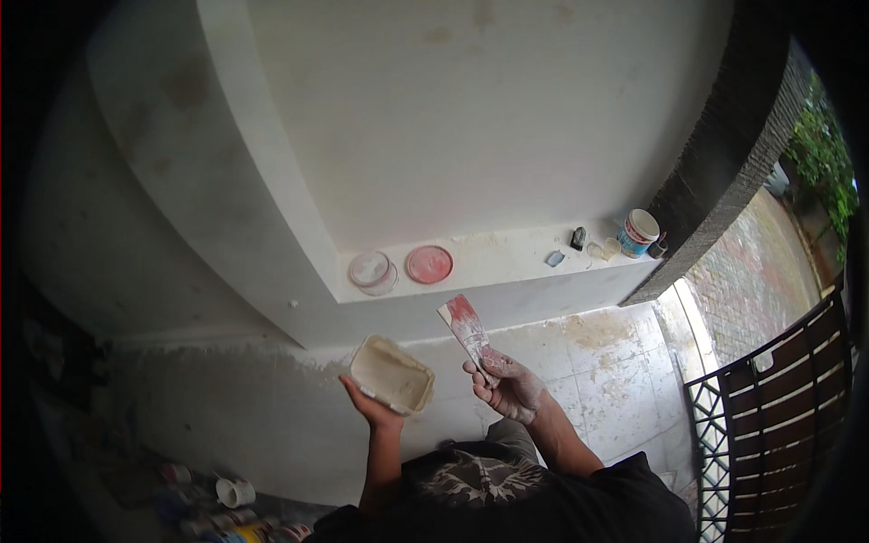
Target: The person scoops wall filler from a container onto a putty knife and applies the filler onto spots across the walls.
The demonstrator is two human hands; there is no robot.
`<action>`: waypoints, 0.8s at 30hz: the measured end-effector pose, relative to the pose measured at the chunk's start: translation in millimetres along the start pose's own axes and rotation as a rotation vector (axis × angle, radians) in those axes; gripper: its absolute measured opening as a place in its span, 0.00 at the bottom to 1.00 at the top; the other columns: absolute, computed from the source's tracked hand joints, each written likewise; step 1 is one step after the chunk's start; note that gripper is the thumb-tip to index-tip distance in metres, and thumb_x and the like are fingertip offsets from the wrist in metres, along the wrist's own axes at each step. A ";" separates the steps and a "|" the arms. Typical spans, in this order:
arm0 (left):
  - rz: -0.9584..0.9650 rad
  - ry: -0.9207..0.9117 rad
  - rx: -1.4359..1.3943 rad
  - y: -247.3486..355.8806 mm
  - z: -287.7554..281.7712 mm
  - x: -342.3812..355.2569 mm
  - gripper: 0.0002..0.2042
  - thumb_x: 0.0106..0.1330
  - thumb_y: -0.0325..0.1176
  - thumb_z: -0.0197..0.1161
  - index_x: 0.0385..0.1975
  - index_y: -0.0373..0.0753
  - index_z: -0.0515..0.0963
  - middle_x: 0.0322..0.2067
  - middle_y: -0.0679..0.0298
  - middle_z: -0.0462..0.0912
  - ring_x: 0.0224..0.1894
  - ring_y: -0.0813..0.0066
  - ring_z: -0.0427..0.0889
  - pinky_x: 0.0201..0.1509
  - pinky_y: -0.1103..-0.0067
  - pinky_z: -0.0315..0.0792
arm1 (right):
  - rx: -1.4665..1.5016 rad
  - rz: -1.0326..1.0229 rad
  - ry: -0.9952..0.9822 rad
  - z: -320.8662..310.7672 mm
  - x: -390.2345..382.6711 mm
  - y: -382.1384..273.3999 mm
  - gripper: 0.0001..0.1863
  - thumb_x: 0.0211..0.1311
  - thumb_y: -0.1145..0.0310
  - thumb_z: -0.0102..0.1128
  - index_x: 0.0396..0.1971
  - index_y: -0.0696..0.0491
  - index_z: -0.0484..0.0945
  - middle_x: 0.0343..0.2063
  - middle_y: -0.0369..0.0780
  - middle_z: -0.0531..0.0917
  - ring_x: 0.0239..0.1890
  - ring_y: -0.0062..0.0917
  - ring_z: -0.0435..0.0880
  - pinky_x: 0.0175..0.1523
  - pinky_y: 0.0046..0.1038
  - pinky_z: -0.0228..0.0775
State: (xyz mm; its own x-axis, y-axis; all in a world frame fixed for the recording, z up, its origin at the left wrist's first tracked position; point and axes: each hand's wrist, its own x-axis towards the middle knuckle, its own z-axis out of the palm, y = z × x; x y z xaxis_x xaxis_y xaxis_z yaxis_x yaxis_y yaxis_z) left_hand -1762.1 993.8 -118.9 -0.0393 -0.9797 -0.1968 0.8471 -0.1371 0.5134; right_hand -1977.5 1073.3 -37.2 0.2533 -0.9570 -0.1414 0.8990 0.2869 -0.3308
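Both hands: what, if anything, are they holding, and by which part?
The left hand holds a beige tray by its near left side; the right hand holds a scraper by its handle end.

Scraper blade [465,322] — red, apparently white-smeared

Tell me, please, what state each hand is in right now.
Left hand: holding a beige tray.
Right hand: closed around a smeared putty knife.
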 end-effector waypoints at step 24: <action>0.586 0.188 0.199 49.3 49.9 143.9 0.33 0.66 0.64 0.35 0.60 0.43 0.62 0.56 0.57 0.68 0.57 0.55 0.70 0.58 0.59 0.68 | -0.279 -0.803 -0.046 11.5 258.1 -242.4 0.15 0.72 0.57 0.41 0.43 0.53 0.71 0.32 0.44 0.80 0.28 0.25 0.75 0.38 0.28 0.68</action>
State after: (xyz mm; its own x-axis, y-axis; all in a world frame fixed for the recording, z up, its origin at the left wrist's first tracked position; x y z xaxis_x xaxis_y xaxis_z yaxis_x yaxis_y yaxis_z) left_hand -1752.5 838.7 -80.2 0.5086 -0.8605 0.0294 0.5850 0.3705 0.7214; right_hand -2125.9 756.3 17.3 -0.4042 -0.8736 0.2710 0.6923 -0.4859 -0.5335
